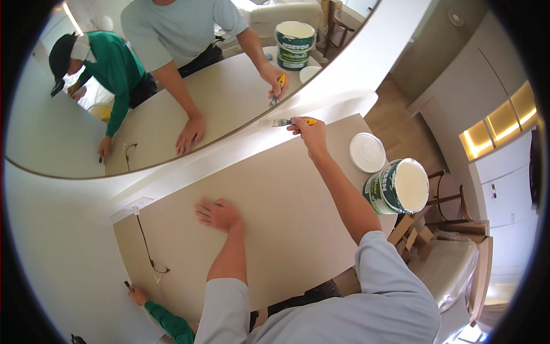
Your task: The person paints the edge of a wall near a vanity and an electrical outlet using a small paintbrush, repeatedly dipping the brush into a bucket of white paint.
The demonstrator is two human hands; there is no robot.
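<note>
Head view showed you leaning over the beige tabletop (281, 229), with a brush (282, 122) in your right hand (310, 136). The fingers of that hand were closed around its yellow handle, out past the tabletop's far edge, and the bristles pointed left along the white ledge (338, 109) behind it. You held the brush near its metal collar, probably because a short grip steers the tip better in the narrow strip under the mirror (229, 63); whether the bristles touched the ledge, you could not have told from here. Your left hand (219, 215) was empty, palm down with the fingers spread, at the left-middle of the tabletop. It was blurred, so firm contact was unclear, but the placement looked like a brace for your weight while the other arm stretched across. The uncovered bucket (395, 186) of pale paint stood at the tabletop's right end, likely so that your brush arm could reach it without crossing over your body. Its white lid (368, 152) lay flat at the tabletop's far right corner, just beside the bucket, presumably parked out of your working arm's path. At the tabletop's left end, a dark cable (144, 241) ran down from a wall socket (139, 203), and beyond that end a co-worker's hand (138, 296) gripped a small dark tool (128, 284) against the wall, well apart from yours.
</note>
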